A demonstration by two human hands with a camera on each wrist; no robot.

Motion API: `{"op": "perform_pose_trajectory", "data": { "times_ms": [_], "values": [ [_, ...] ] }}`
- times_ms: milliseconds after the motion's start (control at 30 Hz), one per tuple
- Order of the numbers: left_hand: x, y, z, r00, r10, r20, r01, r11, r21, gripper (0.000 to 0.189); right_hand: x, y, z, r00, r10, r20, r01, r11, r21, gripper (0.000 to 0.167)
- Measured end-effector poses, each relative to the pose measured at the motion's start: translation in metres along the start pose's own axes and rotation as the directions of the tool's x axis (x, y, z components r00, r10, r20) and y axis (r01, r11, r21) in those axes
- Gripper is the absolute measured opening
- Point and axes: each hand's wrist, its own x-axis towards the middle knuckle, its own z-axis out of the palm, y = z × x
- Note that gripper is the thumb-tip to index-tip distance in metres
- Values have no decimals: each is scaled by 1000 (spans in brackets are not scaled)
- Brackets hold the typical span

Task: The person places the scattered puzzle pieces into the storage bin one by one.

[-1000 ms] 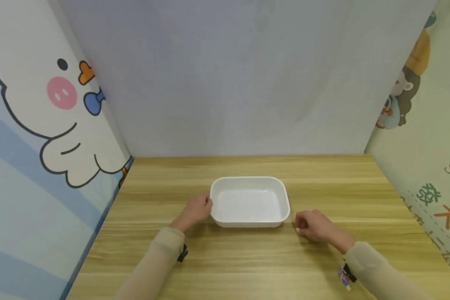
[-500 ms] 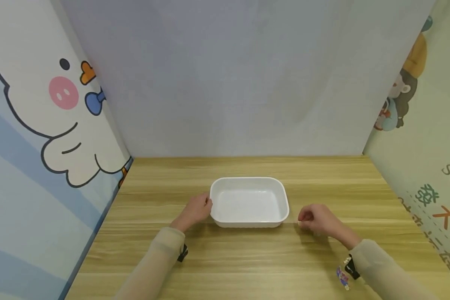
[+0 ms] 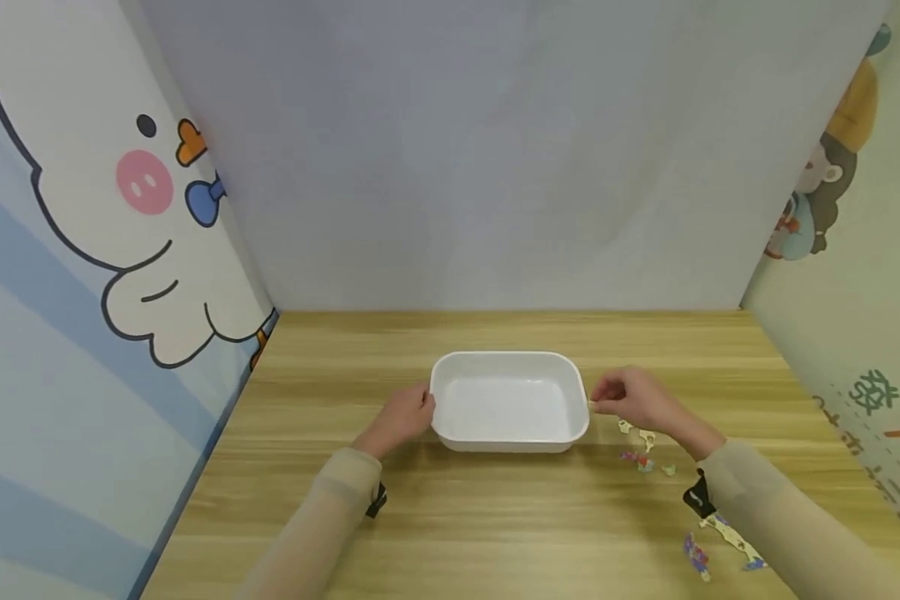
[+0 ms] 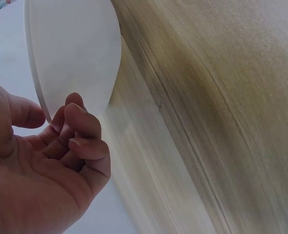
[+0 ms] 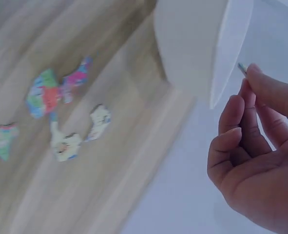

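Note:
A white rectangular dish (image 3: pixel 508 410) stands on the wooden table. At its left end, my left hand (image 3: pixel 399 418) holds the rim, thumb on the inner side and curled fingers on the outer, as the left wrist view shows. My right hand (image 3: pixel 640 402) is raised beside the dish's right rim. Between its thumb and index finger it pinches a small, thin puzzle piece (image 5: pixel 242 69), seen edge-on in the right wrist view. Most of that piece is hidden by the fingertips. Below the right hand, several flat printed puzzle pieces (image 3: pixel 637 460) lie loose on the table.
More puzzle pieces (image 3: pixel 731 537) lie near the right forearm, partly under the sleeve. The wooden table (image 3: pixel 487 517) ends at a grey-white back wall (image 3: pixel 450 167). Printed panels with a cartoon figure (image 3: pixel 67 175) and drawings (image 3: pixel 832 275) flank it.
My right hand has risen and moved forward to the dish's right rim with the pinched piece, uncovering pieces on the table. My left hand keeps its hold on the dish.

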Motion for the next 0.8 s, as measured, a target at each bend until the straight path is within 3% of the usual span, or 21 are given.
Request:
{"op": "perform_pose_trajectory", "data": {
  "times_ms": [300, 500, 800],
  "values": [
    [1, -1, -2, 1000, 29, -12, -29, 999, 18, 21, 36, -29, 2, 996, -13, 94, 16, 1000, -24, 8],
    [1, -2, 0, 1000, 5, -3, -5, 1000, 12, 21, 61, -45, 14, 992, -5, 124, 12, 998, -61, 8],
    [2, -4, 1, 1000, 7, -2, -7, 1000, 4, 20, 86, -61, 27, 986, 16, 166, -11, 1000, -29, 7]
  ]
}}
